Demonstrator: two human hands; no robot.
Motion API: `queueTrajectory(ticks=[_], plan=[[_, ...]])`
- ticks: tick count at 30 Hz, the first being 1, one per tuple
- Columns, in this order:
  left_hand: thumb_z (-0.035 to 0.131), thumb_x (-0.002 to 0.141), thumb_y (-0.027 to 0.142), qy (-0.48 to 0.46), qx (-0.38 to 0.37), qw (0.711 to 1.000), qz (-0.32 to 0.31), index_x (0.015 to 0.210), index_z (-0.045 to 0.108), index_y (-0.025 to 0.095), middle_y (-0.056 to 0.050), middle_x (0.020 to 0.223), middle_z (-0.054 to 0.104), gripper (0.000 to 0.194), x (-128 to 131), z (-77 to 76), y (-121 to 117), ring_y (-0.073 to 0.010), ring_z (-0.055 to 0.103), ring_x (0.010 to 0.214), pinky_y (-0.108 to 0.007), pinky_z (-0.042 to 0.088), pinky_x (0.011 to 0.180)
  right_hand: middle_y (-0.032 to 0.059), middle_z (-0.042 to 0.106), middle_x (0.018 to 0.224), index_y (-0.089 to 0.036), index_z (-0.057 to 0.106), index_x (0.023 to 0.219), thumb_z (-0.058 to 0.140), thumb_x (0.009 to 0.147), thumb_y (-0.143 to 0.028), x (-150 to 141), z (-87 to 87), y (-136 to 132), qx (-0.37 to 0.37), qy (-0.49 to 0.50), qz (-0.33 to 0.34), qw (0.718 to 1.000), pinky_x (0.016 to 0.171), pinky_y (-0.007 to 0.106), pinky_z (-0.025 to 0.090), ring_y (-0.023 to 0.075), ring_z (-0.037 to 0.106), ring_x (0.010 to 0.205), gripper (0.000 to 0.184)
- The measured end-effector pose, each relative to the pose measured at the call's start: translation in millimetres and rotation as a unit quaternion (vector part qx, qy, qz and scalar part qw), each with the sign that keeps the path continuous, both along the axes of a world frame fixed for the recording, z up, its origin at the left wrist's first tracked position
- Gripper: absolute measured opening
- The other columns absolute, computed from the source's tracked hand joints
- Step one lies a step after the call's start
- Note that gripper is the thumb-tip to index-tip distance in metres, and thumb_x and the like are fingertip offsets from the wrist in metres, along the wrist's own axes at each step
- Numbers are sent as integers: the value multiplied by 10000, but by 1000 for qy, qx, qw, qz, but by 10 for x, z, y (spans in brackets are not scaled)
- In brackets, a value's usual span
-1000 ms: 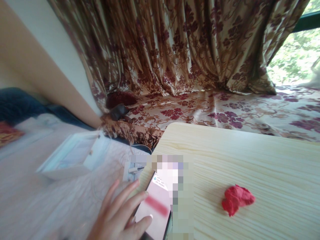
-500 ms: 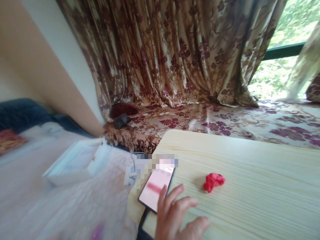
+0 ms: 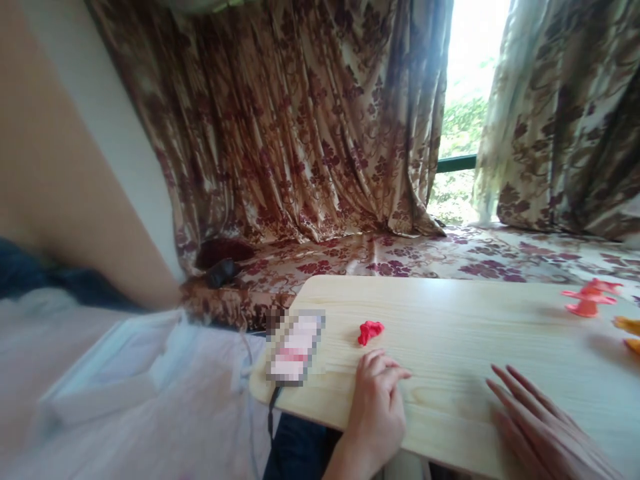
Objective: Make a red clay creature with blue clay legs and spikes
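On the pale wooden table (image 3: 440, 313) lies a small, crumpled red lump (image 3: 370, 332); I cannot make out its material. My left hand (image 3: 380, 397) rests on the tabletop just nearer to me than the lump, apart from it, fingers loosely bent and nothing visible in them. Further right, my right hand (image 3: 537, 423) is open over the table, its fingers stretched forward and holding nothing. A phone (image 3: 295, 350), blurred by pixels, lies at the table's left end with a black cable (image 3: 271, 417) running from its near end.
A coral-red shaped piece (image 3: 589, 298) stands at the table's far right, beside a yellow object (image 3: 631, 327) cut off by the frame. Left of the table, a white open box (image 3: 115, 363) sits on a pale bed cover. Behind are patterned curtains (image 3: 310, 133) and a cloth-covered ledge (image 3: 390, 257).
My view has swung right, bringing in my right hand and the coral-red and yellow pieces. My left hand has left the phone and now rests on the table near the red lump.
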State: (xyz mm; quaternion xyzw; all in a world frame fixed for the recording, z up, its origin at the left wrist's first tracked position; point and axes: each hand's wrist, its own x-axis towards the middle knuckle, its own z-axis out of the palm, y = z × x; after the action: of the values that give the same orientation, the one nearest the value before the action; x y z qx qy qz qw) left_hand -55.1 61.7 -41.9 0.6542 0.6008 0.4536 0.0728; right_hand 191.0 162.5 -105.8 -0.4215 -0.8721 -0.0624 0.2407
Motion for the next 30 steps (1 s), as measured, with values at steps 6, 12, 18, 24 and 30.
queueTrajectory(ticks=[6,12,18,24,30], plan=[[414,770,4,-10,-4,1000,5,860,717,167,-85,904,684,356,-28,34,38,-201,565,978,-371,431,971,138,509,1361,-114,578,1248,234,885,-353,-21,321,219,-28,-62,-125,990,1026,518,390,299,449,1273,554],[422,758,12,-6,-20,999,24,841,724,147,-80,898,708,341,-36,36,83,-197,585,956,-329,448,924,86,474,1397,-138,538,1300,268,881,-215,-38,296,-278,-19,-97,-54,994,1054,426,380,238,379,1327,504],[424,750,15,-4,-11,999,40,781,726,128,-89,831,721,324,-39,57,84,-203,609,915,-334,453,905,132,437,1420,-97,521,1303,317,908,-184,-550,673,-122,-51,-102,-161,980,1064,439,334,259,375,1328,453],[414,725,16,-16,4,999,37,749,716,138,-72,783,713,327,-80,-36,177,-196,621,867,-323,474,857,134,457,1405,-96,483,1335,249,921,-199,-116,425,-230,-88,-60,-180,978,1064,464,315,250,392,1319,487],[414,714,33,-44,3,999,33,727,703,154,-67,779,705,313,-141,-108,253,-195,627,844,-329,477,841,121,439,1424,-104,474,1345,310,909,-210,-672,617,-407,-86,-42,-64,993,1110,451,220,252,286,1372,477]])
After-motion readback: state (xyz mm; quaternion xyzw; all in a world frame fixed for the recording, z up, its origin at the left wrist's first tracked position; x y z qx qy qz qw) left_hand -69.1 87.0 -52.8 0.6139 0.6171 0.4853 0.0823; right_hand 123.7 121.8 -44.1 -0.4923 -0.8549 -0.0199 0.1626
